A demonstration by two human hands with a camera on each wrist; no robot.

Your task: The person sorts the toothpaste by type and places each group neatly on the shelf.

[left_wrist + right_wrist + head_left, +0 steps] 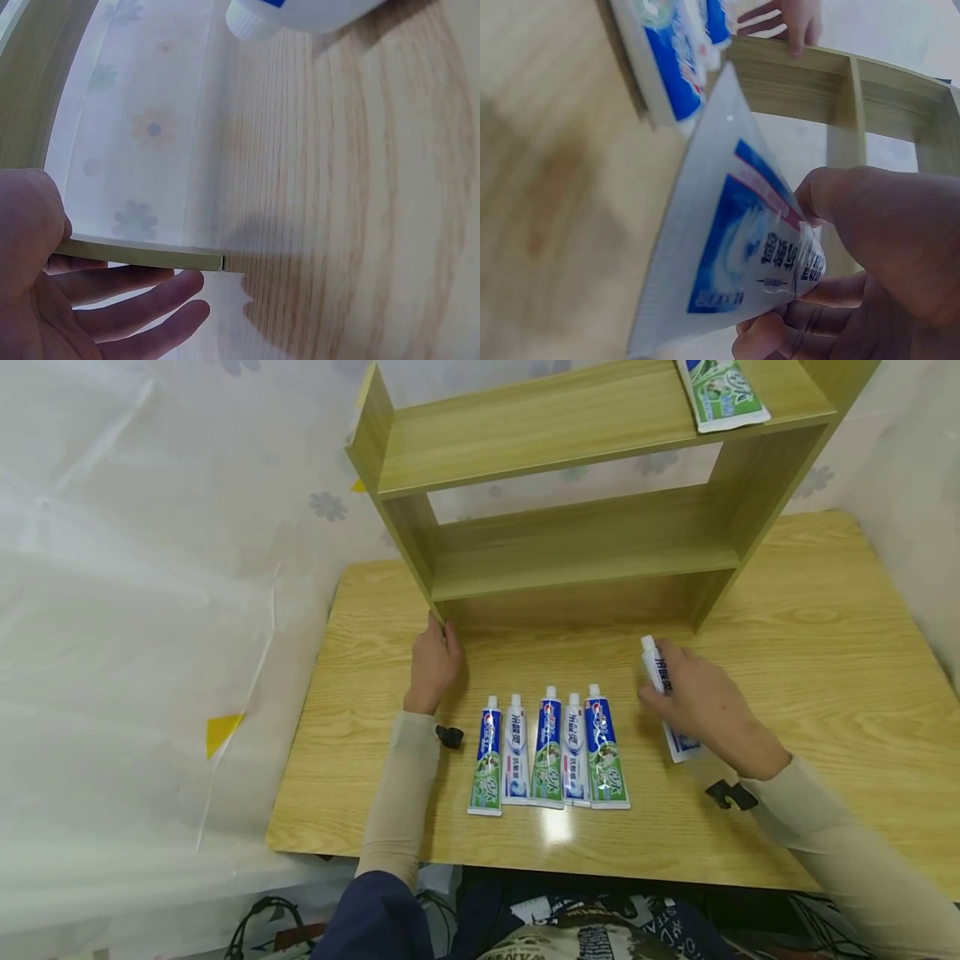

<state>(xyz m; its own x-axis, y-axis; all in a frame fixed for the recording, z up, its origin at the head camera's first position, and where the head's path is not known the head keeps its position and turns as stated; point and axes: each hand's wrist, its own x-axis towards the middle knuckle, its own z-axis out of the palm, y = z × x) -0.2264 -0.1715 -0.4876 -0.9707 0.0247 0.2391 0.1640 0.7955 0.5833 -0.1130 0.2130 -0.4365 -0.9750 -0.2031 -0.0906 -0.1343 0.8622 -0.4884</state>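
Note:
My right hand [705,702] grips a white toothpaste tube [742,247], its cap pointing toward the shelf and its flat end toward me. The tube is held a little to the right of a row of toothpaste tubes [548,752], blue-green ones alternating with white ones, all caps facing away. With my left hand [436,662] I hold the lower left side board of the wooden shelf [585,547]; in the left wrist view the thumb is on one side of the board [150,255] and the fingers on the other.
A blue-green toothpaste tube [723,397] lies on the shelf's upper board at the right, its flat end over the edge. The shelf stands at the back of the wooden table [832,693]. Covered walls [150,610] rise left and behind; cables [273,918] hang below the front edge.

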